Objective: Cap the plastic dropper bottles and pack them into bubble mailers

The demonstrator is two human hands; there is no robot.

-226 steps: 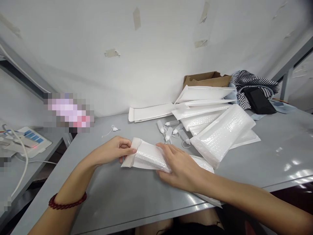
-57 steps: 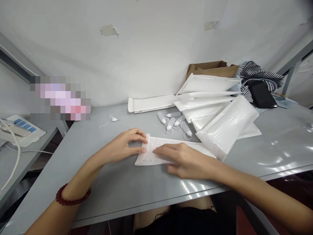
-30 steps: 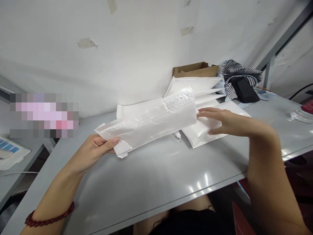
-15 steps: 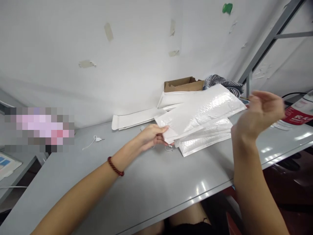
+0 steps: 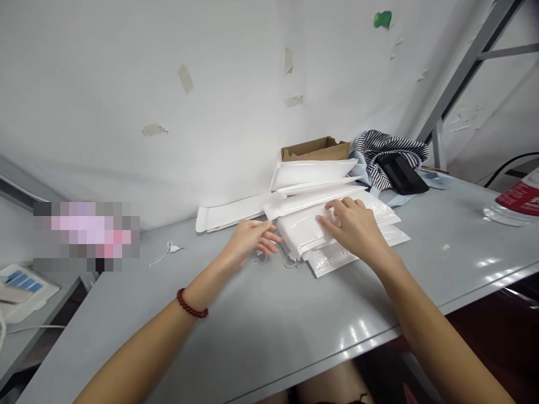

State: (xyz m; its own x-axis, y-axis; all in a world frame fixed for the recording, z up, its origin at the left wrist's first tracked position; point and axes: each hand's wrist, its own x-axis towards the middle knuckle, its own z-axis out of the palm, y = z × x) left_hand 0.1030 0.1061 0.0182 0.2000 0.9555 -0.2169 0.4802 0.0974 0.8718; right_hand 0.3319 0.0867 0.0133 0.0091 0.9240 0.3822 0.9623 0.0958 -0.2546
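Note:
A pile of white bubble mailers [image 5: 332, 221] lies on the grey table [image 5: 252, 314] near the wall. My right hand [image 5: 353, 230] rests flat on the top mailer of the pile, fingers spread. My left hand [image 5: 252, 241] hovers just left of the pile, fingers loosely apart and holding nothing. Small white dropper bottles [image 5: 288, 261] peek out from under the pile's left edge, by my left fingertips. A red bead bracelet [image 5: 191, 306] sits on my left wrist.
A flat white mailer [image 5: 229, 214] leans at the wall. Behind the pile are a brown cardboard box [image 5: 315, 148], a striped cloth [image 5: 387, 148] and a black pouch [image 5: 400, 174]. A small white cap with a cord [image 5: 170, 248] lies left. A plastic bottle [image 5: 516, 199] lies far right.
My left hand carried the sealed mailer to the right, laid it on the pile and let go. My right hand came down flat onto it.

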